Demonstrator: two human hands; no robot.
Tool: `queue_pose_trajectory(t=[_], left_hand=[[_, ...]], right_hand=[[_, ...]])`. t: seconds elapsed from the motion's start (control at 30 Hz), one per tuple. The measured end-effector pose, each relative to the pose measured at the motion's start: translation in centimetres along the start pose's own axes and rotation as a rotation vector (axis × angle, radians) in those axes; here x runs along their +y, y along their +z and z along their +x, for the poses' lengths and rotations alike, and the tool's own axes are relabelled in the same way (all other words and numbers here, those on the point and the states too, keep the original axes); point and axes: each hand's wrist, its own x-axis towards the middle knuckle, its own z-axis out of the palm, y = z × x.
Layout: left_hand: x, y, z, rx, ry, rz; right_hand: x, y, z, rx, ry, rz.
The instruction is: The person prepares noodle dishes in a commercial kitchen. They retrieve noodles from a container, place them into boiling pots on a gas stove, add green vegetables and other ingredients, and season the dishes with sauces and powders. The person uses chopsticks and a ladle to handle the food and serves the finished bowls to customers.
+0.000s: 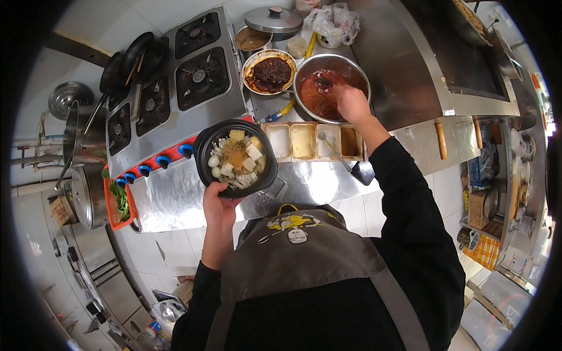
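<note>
My left hand (221, 202) holds a black clay pot (199, 153) by its near rim. Tofu cubes, enoki mushrooms, small white eggs or balls and a heap of orange-brown powder fill the pot. Over the steel bowl (368, 83) of red chili oil, my right hand (352, 104) is curled, its fingertips partly hidden; what it grips is hard to see, though a dark rounded utensil end shows in the oil. Left of that bowl is a white bowl of dark red paste (273, 72). Below them runs a tray of seasonings (303, 141) with a metal spoon (334, 151) in it.
A gas stove (206, 98) with several burners and blue knobs stands at the left, dark pans (140, 55) on its far side. An orange basket of greens (120, 204) sits by its corner. Behind the bowls are a lidded pot (253, 39) and a yellow hose (287, 106).
</note>
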Motion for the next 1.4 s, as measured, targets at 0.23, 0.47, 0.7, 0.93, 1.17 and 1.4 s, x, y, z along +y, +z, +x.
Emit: queue_pose_trajectory(t=[0.23,0.47,0.7,0.93,1.17,1.4], left_hand=[[0.1,-0.2,0.6,-0.045,-0.028,-0.026],[-0.3,0.4,0.7,-0.103,-0.023,-0.036],[-1.1,1.0,1.1,-0.090,-0.079,-0.017],[-2.2,1.9,1.6,-0.081,-0.097,0.021],[-3.4,4.6,2.8,-0.073,-0.076,0.145],[-4.0,12.5,5.6,-0.205,-0.041,0.190]], right_hand=[[0.9,0.1,-0.5,0.135,0.118,0.136],[-0.5,-0.3,-3.1,-0.100,0.426,0.445],[-1.1,-1.7,-5.6,-0.027,0.882,1.042],[-0.3,-1.2,-6.0,0.131,0.990,1.260],[-0.2,-5.1,-4.7,0.212,0.891,1.178],[-5.8,-15.9,-3.3,0.257,0.569,0.983]])
